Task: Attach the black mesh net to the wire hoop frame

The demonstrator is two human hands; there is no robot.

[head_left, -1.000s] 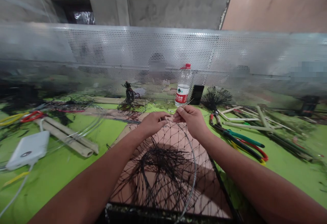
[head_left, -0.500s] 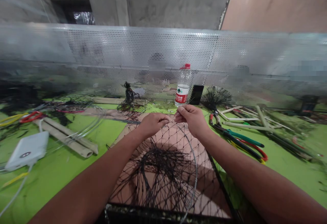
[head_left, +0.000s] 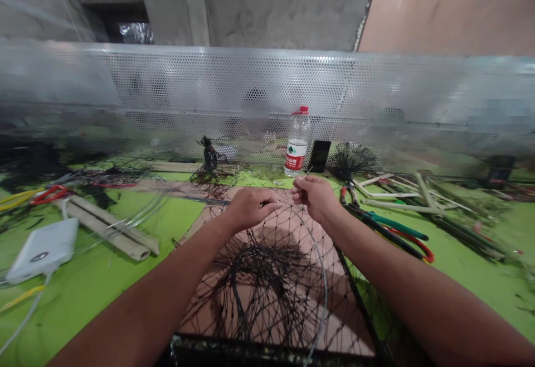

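Note:
A black net [head_left: 267, 283] is stretched over a thin grey wire hoop [head_left: 324, 278] in front of me, on a brown board [head_left: 292, 233]. My left hand [head_left: 248, 208] is closed, gripping the far edge of the net and hoop. Just to its right, my right hand [head_left: 315, 195] pinches a thin pale strand or wire end that sticks up past the fingers. The two hands are a few centimetres apart. A bunched part of the net lies below my wrists.
A water bottle [head_left: 296, 143] and a dark phone [head_left: 320, 156] stand by the perforated metal screen [head_left: 267, 99]. Pliers [head_left: 388, 233] and sticks [head_left: 422, 199] lie right. A white power bank [head_left: 42, 250], bamboo tubes [head_left: 104, 227], red scissors [head_left: 45, 194] and wire loops lie left on the green mat [head_left: 83, 278].
My right hand has dropped slightly and pulled a little away from the left. The left hand has stayed on the net edge. The view shifted a little.

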